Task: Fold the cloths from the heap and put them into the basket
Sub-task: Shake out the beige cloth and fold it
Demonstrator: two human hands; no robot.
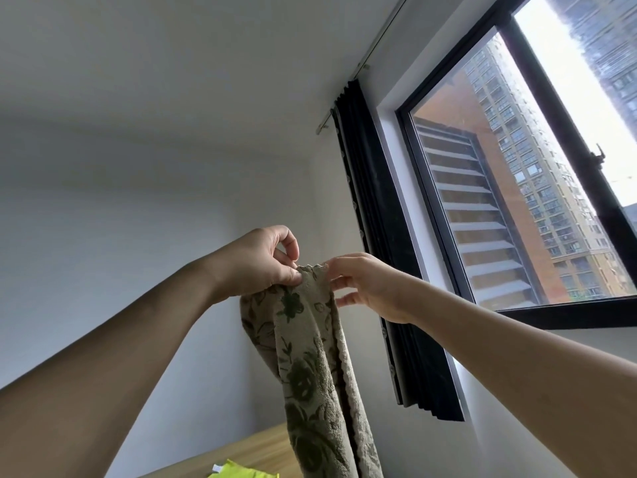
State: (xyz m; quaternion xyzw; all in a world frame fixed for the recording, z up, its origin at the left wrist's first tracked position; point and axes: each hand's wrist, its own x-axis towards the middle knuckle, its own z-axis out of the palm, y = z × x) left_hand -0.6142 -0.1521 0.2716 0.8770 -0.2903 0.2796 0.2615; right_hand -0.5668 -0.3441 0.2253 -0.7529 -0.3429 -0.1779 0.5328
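Note:
A beige cloth with a dark green flower pattern [310,367] hangs down in the air in front of me. My left hand [262,262] pinches its scalloped top edge between thumb and fingers. My right hand [362,284] touches the same top edge a little to the right with its fingertips, its lower fingers spread. The cloth's bottom runs out of the frame. A yellow-green cloth [241,472] with a white tag lies at the bottom edge. The basket and the heap are out of sight.
A wooden surface [255,450] shows at the bottom. Behind the cloth are a white wall, a dark gathered curtain [379,257] and a black-framed window [517,188] with tall buildings outside. The camera is tilted upward.

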